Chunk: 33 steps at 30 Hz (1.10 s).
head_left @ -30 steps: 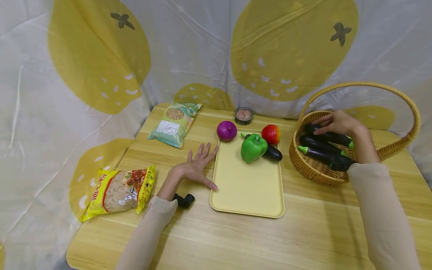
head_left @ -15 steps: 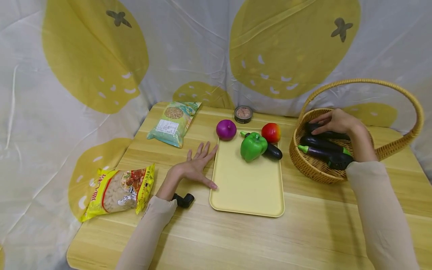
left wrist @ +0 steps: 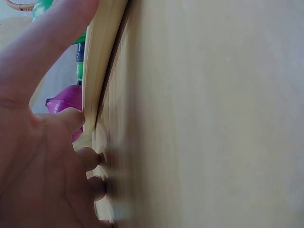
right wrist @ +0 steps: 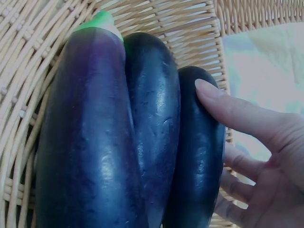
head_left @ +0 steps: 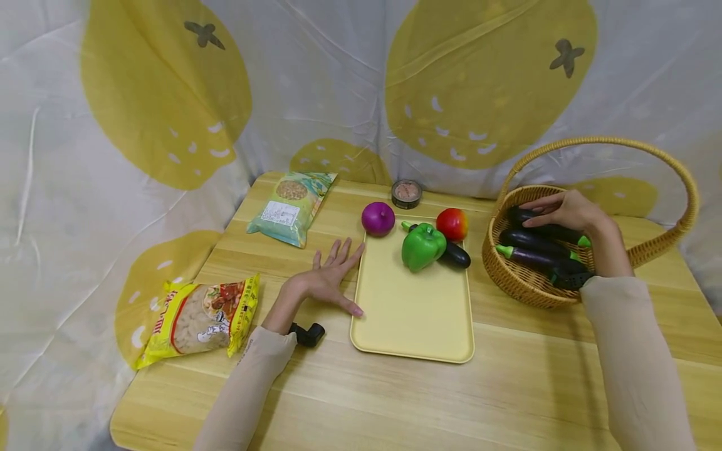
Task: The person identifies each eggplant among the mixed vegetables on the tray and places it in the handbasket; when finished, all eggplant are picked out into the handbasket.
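Note:
My left hand [head_left: 327, 282] lies with fingers spread at the left side of a pale yellow tray [head_left: 414, 319], its thumb and index fingertips at the rim. On the tray's far end are a green bell pepper [head_left: 423, 247], a dark eggplant [head_left: 455, 255] and a red-yellow fruit [head_left: 452, 224]; a purple onion [head_left: 378, 219] sits at the far left corner. Inside a wicker basket [head_left: 499, 269], my right hand [head_left: 575, 213] grips the farthest of three eggplants [right wrist: 197, 142], thumb on one side and fingers round the other. Two more eggplants [right wrist: 90, 133] lie alongside.
The basket's tall handle [head_left: 609, 141] arches over the right wrist. A yellow bag [head_left: 209, 316] lies at left, a green-blue bag [head_left: 293, 207] behind it. A small round tin [head_left: 407, 194] stands near the printed curtain [head_left: 338, 75] at the back.

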Each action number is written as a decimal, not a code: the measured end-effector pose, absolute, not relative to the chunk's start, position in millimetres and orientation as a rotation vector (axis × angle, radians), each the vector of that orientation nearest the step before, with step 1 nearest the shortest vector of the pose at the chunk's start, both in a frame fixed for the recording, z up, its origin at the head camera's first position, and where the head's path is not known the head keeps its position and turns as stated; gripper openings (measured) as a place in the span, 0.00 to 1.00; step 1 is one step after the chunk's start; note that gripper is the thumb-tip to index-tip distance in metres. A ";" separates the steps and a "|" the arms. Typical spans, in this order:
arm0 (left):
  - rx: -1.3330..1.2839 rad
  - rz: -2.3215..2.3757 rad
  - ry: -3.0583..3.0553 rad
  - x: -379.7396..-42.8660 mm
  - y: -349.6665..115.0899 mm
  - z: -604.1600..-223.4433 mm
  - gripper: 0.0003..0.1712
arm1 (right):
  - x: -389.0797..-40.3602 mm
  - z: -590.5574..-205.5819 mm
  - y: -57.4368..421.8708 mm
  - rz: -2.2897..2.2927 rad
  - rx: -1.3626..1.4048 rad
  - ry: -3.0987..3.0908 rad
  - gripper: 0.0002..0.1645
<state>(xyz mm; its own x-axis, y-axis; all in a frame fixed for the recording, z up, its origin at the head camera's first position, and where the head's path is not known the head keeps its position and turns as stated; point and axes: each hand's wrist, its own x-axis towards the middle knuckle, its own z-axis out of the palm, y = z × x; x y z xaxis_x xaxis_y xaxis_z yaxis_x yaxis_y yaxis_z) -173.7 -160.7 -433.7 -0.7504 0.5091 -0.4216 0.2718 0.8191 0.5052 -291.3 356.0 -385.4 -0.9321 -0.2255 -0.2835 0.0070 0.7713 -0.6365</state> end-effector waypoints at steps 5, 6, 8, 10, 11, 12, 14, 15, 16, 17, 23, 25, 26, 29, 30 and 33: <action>0.573 0.571 2.439 -174.3 -160.8 -435.4 0.82 | -289.6 -383.8 354.4 -0.937 -0.163 2.633 0.36; 0.574 0.572 2.439 -174.0 -161.1 -435.3 0.83 | -290.0 -383.3 353.5 -0.935 -0.170 2.633 0.36; 0.574 0.575 2.439 -173.8 -161.5 -435.2 0.82 | -291.1 -382.7 352.1 -0.943 -0.174 2.632 0.34; 0.573 0.573 2.439 -173.4 -161.6 -434.2 0.82 | -292.6 -382.2 351.2 -0.946 -0.177 2.636 0.32; 0.574 0.573 2.439 -173.2 -161.7 -433.7 0.82 | -293.1 -381.7 350.7 -0.946 -0.182 2.637 0.31; 0.575 0.572 2.439 -172.9 -161.8 -433.2 0.82 | -293.5 -381.3 350.2 -0.943 -0.188 2.641 0.30; 0.579 0.571 2.438 -172.6 -161.7 -432.4 0.82 | -293.8 -380.2 350.3 -0.904 -0.195 2.655 0.30; 0.581 0.569 2.438 -172.4 -161.6 -432.1 0.82 | -293.5 -379.4 350.3 -0.880 -0.205 2.656 0.31; 0.584 0.567 2.438 -172.4 -161.5 -431.9 0.82 | -293.2 -378.8 350.2 -0.849 -0.224 2.657 0.31; 0.585 0.567 2.438 -172.3 -161.4 -431.9 0.82 | -292.8 -378.2 350.1 -0.814 -0.242 2.658 0.31; 0.580 0.548 2.445 -173.7 -160.3 -433.4 0.82 | -289.0 -379.8 349.1 -0.732 -0.389 2.658 0.27; 0.581 0.547 2.445 -174.2 -160.2 -433.8 0.82 | -287.3 -381.6 348.6 -0.752 -0.411 2.676 0.25; 0.583 0.546 2.446 -174.4 -160.1 -434.0 0.82 | -286.4 -382.1 348.8 -0.761 -0.418 2.684 0.24; 0.586 0.548 2.444 -174.5 -160.1 -434.1 0.82 | -282.0 -379.0 349.1 -0.747 -0.430 2.690 0.23; 0.586 0.546 2.443 -174.6 -160.1 -434.2 0.82 | -280.0 -376.7 348.5 -0.732 -0.437 2.692 0.24; 0.584 0.544 2.442 -174.4 -160.4 -434.4 0.82 | -270.6 -363.7 343.7 -0.706 -0.446 2.684 0.27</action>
